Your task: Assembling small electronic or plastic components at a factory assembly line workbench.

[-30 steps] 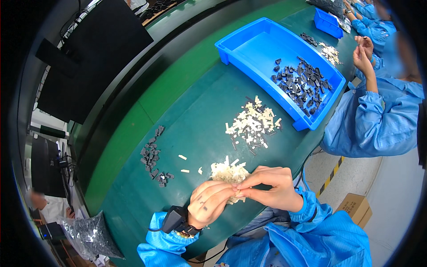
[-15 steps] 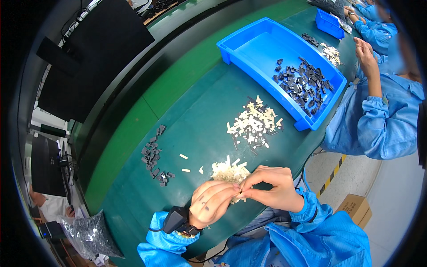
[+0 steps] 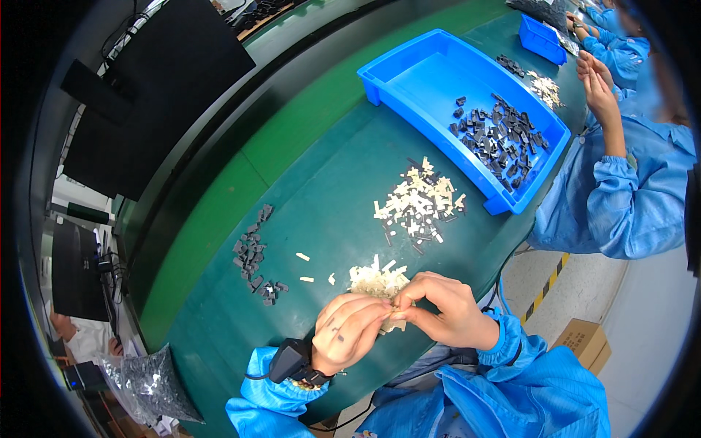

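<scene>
My left hand (image 3: 350, 328) and my right hand (image 3: 451, 310) meet fingertip to fingertip over the near edge of the green table. Both are closed in a pinch on something tiny between them; the fingers hide what it is. Right behind the fingertips lies a heap of small cream strips (image 3: 374, 279), partly covered by my hands. Beyond it spreads a mixed pile of cream and black pieces (image 3: 420, 197). Left of my hands lies a loose row of small black parts (image 3: 250, 252), with a few single cream strips (image 3: 303, 257) between.
A large blue tray (image 3: 409, 69) holding many black parts (image 3: 504, 139) stands at the far right of the green table (image 3: 314, 197). A smaller blue bin (image 3: 542, 40) is beyond it. Co-workers in blue sit at right. A bag of dark parts (image 3: 150, 383) lies lower left.
My right fingers have curled in closer, narrowing the gap between thumb and fingers. My left hand has barely moved. At right, a co-worker's hands have come up together.
</scene>
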Demonstrator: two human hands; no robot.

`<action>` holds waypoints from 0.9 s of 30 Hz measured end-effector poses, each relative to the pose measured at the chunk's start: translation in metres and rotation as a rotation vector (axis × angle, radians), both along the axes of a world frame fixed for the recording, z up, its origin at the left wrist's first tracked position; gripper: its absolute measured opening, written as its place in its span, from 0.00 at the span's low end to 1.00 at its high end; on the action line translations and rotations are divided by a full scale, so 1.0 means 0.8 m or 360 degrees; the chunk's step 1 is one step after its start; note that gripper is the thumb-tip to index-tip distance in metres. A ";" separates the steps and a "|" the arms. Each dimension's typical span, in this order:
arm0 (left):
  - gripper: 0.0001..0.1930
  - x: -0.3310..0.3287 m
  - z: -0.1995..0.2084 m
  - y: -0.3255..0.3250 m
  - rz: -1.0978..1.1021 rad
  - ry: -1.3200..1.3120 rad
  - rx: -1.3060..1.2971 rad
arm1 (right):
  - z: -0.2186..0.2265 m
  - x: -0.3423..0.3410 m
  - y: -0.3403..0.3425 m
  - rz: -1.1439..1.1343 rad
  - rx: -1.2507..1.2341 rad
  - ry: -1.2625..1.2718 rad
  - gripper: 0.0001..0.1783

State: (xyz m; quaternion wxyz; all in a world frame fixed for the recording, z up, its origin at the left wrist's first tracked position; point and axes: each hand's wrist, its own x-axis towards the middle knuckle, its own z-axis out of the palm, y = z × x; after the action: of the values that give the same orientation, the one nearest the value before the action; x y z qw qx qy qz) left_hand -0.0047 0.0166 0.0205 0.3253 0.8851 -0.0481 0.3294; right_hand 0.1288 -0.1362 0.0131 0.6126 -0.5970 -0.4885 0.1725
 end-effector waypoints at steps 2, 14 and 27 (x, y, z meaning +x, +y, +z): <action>0.16 0.001 0.001 0.001 0.0009 0.0015 0.0010 | -0.003 0.001 0.000 0.0005 -0.0015 0.0020 0.09; 0.19 -0.006 0.000 0.002 0.0012 -0.0053 0.0107 | -0.001 0.002 0.004 -0.0062 0.0165 -0.0050 0.12; 0.21 -0.007 -0.001 0.003 -0.0019 -0.0101 0.0173 | -0.008 -0.004 0.004 -0.0137 0.0265 -0.0292 0.13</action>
State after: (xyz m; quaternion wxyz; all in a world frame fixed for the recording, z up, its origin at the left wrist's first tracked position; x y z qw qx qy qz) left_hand -0.0103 0.0186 0.0197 0.2771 0.8902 -0.0815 0.3522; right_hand 0.1258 -0.1327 0.0064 0.6195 -0.5778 -0.5291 0.0497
